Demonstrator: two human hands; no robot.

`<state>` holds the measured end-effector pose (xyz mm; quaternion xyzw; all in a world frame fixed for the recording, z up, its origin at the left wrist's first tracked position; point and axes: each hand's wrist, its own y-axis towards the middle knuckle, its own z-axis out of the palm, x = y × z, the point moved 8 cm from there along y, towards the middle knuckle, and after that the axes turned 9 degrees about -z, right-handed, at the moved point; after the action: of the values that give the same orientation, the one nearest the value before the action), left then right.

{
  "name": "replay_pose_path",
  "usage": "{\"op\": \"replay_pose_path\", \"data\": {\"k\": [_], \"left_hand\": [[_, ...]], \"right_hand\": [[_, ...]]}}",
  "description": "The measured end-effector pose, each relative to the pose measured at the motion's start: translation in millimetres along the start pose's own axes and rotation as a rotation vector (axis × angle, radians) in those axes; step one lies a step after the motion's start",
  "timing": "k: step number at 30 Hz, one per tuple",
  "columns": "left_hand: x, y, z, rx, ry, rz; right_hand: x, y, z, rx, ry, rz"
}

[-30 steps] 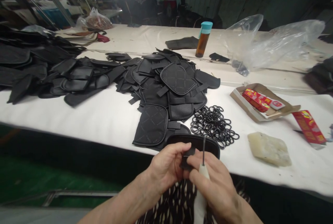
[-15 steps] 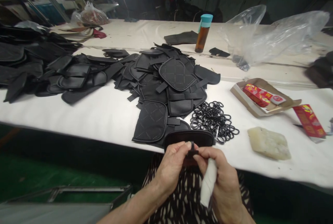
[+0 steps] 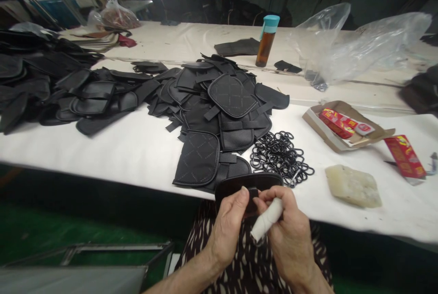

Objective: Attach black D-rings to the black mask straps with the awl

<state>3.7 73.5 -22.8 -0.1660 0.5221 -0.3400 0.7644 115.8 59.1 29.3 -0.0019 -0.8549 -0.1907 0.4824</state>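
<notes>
Closest in, the left hand (image 3: pixel 228 225) pinches a black strap (image 3: pixel 252 195) of a dark piece (image 3: pixel 227 186) at the near table edge; the right hand (image 3: pixel 290 230), fingers curled, grips a white-wrapped handle (image 3: pixel 267 219), fingertips at the strap. Just beyond lie black rings (image 3: pixel 278 157), with a pale block (image 3: pixel 353 185) to the right, then heaped black pieces (image 3: pixel 222 98) left of them. Farther stands a bottle (image 3: pixel 267 41).

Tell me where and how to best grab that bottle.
I'd grip the bottle around its amber body, below the blue lid, coming from the front: it stands upright, slim and roughly round, with dark scraps lying either side.
</notes>
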Motion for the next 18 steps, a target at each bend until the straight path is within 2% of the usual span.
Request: {"op": "replay_pose_path", "data": {"k": [3,5,10,18], "left_hand": [[-13.7,-5.5,12.9,0.08,0.105,0.1],[-16.7,-7.6,18.0,0.107,0.134,0.106],[-19.2,-8.9,17.9,0.067,0.182,0.122],[-17.7,-4.3,10.0,-0.015,0.265,0.143]], "right_hand": [[-1.3,-0.1,-0.4,0.013,-0.006,0.004],[-3.0,-0.6,-0.4,0.026,-0.013,0.01],[-8.4,-2.3,1.2,0.086,-0.03,0.043],[-3.4,2.7,3.6,0.152,-0.06,0.051]]}}
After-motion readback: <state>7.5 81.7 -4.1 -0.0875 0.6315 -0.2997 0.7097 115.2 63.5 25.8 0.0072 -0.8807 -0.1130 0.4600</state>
